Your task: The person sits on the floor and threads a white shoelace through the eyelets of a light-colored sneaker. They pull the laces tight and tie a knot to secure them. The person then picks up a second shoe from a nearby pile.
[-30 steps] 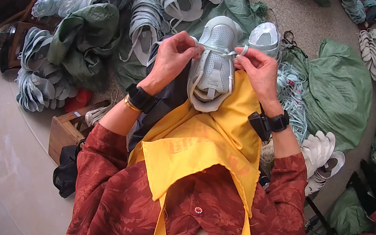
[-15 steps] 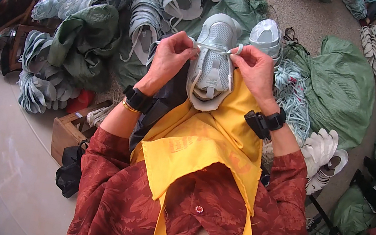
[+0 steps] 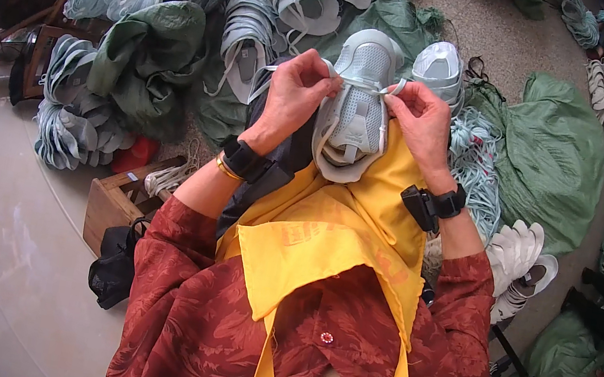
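A pale grey-green shoe upper (image 3: 359, 115) with a perforated tongue lies over my lap, its toe pointing away from me. One light-coloured shoelace (image 3: 365, 86) runs across it near the toe end. At the shoe's left edge, my left hand (image 3: 299, 89) pinches the lace between thumb and fingers, with a loose length trailing off to the left. On the opposite edge my right hand (image 3: 420, 116) grips the lace in the same way, a small loop standing above the fingertips. Both hands are closed.
Stacked pale uppers (image 3: 249, 38) spread ahead and to the left, beside bunched green sacks (image 3: 150, 62). Right of my lap hang a bundle of pale laces (image 3: 474, 157) and a large green sack (image 3: 556, 158). A wooden box (image 3: 111, 198) stands by my left arm.
The shoe and both hands appear slightly farther right, along with the whole scene. More lace now trails left of my left hand. Both hands keep their pinch.
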A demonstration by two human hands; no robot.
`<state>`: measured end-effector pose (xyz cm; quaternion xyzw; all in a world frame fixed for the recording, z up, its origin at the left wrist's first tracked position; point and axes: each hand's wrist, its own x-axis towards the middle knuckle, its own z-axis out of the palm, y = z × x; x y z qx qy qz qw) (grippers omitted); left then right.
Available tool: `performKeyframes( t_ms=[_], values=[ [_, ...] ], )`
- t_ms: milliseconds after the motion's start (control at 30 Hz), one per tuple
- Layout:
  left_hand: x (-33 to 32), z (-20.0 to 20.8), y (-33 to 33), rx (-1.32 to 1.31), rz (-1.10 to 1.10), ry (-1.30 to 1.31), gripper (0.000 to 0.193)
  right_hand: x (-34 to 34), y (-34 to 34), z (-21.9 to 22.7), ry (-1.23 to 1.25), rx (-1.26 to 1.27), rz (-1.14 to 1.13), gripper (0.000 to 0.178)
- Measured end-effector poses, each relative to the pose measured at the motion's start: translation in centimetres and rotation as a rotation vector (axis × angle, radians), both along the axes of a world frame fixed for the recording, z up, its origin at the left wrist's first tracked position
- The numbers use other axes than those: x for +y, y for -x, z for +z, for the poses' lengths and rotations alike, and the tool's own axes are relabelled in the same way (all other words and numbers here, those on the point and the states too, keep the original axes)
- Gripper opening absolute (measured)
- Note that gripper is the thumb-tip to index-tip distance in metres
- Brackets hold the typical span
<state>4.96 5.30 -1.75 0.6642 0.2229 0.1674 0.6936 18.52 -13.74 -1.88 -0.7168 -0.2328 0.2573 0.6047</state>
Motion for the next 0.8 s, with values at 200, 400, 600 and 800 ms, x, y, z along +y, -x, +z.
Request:
performKeyframes(
  t_ms=[200,400,600,800],
  values=[
    [-0.3,0.3,0.2,0.073,0.015,-0.245,0.012,-0.1,0.1,-0.2,-0.012,0.008,0.002,0.007],
    [-1.3,2.6,0.3,0.134,0.063,-0.405,0.014,-0.1,0.2,-0.1,-0.002,-0.008,-0.002,0.007],
    [-1.4,1.6,-0.1,0.111,0.031,-0.477,0.014,-0.1,0.0,-0.2,0.002,0.006,-0.006,0.009],
    [-0.5,0.2,0.0,0.179,-0.005,-0.217,0.013,0.1,-0.1,0.0,0.023,-0.051,-0.05,0.014]
  ],
)
